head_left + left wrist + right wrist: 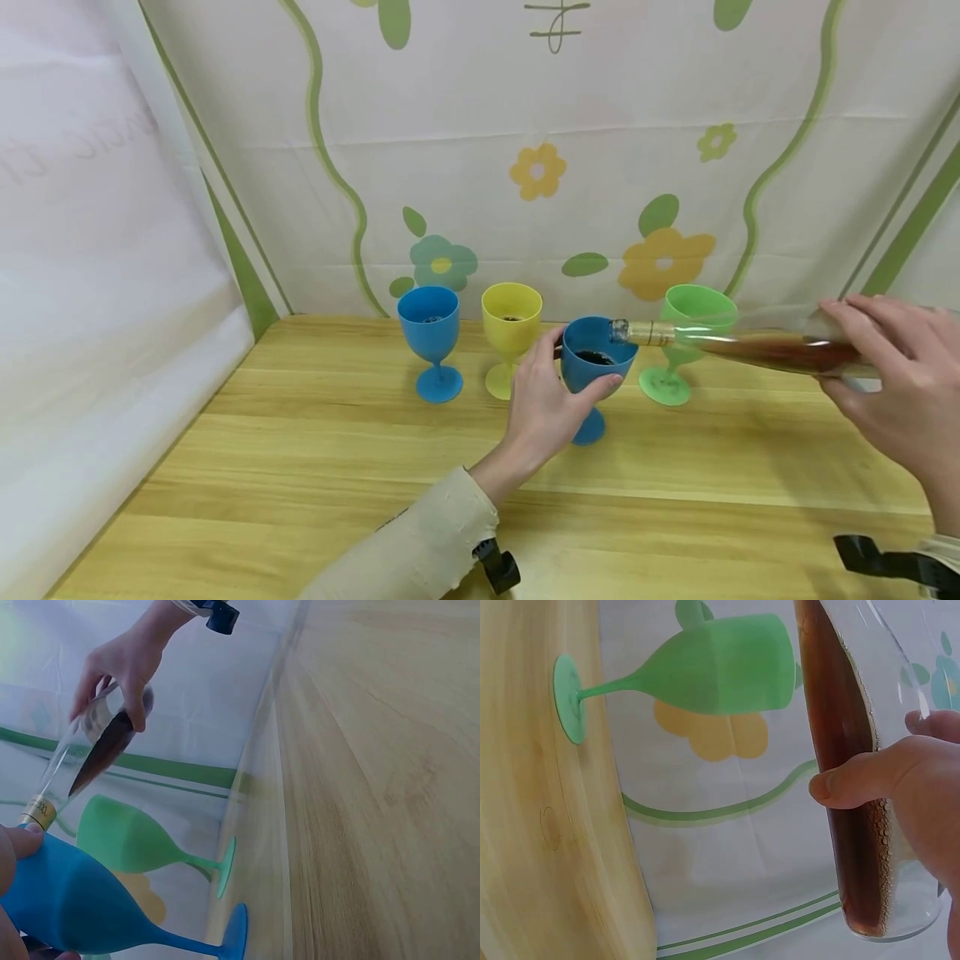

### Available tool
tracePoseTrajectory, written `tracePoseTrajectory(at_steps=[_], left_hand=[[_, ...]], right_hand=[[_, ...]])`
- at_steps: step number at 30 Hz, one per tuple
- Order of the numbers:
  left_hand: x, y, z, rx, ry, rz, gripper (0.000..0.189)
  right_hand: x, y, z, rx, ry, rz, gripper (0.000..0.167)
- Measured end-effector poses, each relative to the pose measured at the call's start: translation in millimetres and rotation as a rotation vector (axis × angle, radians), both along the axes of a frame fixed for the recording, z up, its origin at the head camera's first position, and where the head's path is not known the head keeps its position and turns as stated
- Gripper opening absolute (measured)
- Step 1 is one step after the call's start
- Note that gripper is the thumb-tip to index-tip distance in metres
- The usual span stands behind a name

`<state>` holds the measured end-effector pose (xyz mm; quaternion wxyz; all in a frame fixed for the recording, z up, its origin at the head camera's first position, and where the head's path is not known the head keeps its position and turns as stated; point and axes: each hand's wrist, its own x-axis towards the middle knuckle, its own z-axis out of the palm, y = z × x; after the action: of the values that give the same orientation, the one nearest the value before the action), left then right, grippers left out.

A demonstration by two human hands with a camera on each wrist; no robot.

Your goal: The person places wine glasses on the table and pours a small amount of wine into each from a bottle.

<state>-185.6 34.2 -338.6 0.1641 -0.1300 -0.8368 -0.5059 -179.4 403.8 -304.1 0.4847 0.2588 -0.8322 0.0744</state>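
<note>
My left hand (542,398) grips a blue goblet (576,367) around its bowl, with dark liquid inside. My right hand (900,375) holds a clear glass bottle (780,348) tilted nearly level, its gold-banded neck pointing left. The bottle's mouth lies at the goblet's rim. In the right wrist view, brown, foamy-edged liquid (855,862) fills part of the bottle, and my thumb presses its side. The left wrist view shows the held goblet's foot (235,934) at the tabletop; whether it bears weight there I cannot tell. A green goblet (665,387) stands behind the bottle neck.
Another blue goblet (429,325) and a yellow goblet (512,323) stand to the left, each with a little dark liquid. The wooden table (360,467) meets a white, flower-printed sheet (465,192) at the back. A white sheet (97,292) hangs along the left side.
</note>
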Motion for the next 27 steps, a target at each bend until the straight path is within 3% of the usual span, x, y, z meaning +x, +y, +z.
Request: tracePoseTrajectory(at_steps=[8,27], left_hand=[[-0.6,-0.3,-1.8,0.001,0.017,-0.001,0.075],[-0.9,-0.6,-2.3,0.012,0.024,-0.013,0.077]], right_hand=[[-0.1,-7.2,2.9,-0.047,0.067,0.019,0.061],[3.7,-10.3,8.5,-0.035,0.069,0.015,0.063]])
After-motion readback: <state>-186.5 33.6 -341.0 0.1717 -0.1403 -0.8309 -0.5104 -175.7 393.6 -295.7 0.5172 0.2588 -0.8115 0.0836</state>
